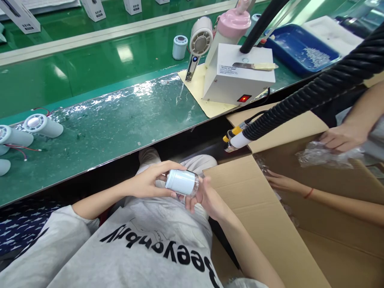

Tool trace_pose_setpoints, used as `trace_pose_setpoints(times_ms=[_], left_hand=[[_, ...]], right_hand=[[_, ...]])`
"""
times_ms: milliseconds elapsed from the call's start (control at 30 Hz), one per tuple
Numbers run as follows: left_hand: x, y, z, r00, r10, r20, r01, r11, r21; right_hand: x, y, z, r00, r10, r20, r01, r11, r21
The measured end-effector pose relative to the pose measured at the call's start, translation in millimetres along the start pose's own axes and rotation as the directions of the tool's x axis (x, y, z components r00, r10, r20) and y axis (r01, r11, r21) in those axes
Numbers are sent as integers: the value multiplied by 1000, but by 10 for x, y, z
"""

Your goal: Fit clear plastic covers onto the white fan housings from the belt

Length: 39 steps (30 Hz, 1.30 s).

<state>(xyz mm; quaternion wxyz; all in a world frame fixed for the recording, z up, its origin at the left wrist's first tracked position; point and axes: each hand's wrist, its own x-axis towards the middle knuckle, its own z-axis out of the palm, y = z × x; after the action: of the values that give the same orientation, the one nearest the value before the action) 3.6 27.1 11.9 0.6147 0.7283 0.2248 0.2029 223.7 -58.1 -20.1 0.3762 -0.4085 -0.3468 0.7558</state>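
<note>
**Both hands on a small white cylinder, held over the lap**

Left hand [148, 180] grips the white cylinder [182, 183] from its capped end, fingers wrapped over the top and thumb under. Right hand [204, 197] closes on the other end, which looks clear or film-wrapped, fingertips pinching there. The part lies roughly level, in the air above the grey shirt [144, 244], below the counter's edge [120, 158], touching nothing else.

On the counter [120, 120]: similar white cylinder units with red wires [43, 125] at far left, a white box machine with a red lit switch [237, 78], a handheld fan-like unit [199, 42] leaning beside it, a small tape roll [180, 47]. A black ribbed hose [315, 92] ends in a yellow-and-white nozzle [237, 139] near the open cardboard box [270, 224] on the right.

Another person's hands work inside that box: one hand [342, 138] on a crinkled plastic bag [324, 156], the other [279, 182] low against the flap.

Judgement on doing it well: keep the left hand as the steady anchor and let the right fingertips do the fine work on the clear end; avoid squeezing the film side hard. Keep it over the lap so a slip lands soft, and keep clear of the hose nozzle.
</note>
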Motion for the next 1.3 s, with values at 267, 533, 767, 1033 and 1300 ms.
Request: trace_pose_setpoints(times_ms=[267, 533, 767, 1033, 1300], left_hand=[[-15, 60, -13, 988, -150, 39, 154, 973, -172], [-15, 5, -49, 991, -109, 81, 127, 959, -254], [-67, -201, 39, 954, -248, 166, 299, 800, -521], [53, -164, 8, 956, -251, 148, 292, 828, -479], [24, -297, 6, 935, -296, 197, 355, 756, -550]], right_hand=[[-109, -18, -80, 697, -689, 196, 577, 378, -724], [-120, -14, -96, 845, -533, -30, 444, 733, -516], [-114, 12, -86, 878, -471, -79, 385, 796, -467], [-112, 15, -160, 930, -309, -199, 241, 922, -303], [-87, 85, -184, 915, -357, -189, 264, 883, -387]])
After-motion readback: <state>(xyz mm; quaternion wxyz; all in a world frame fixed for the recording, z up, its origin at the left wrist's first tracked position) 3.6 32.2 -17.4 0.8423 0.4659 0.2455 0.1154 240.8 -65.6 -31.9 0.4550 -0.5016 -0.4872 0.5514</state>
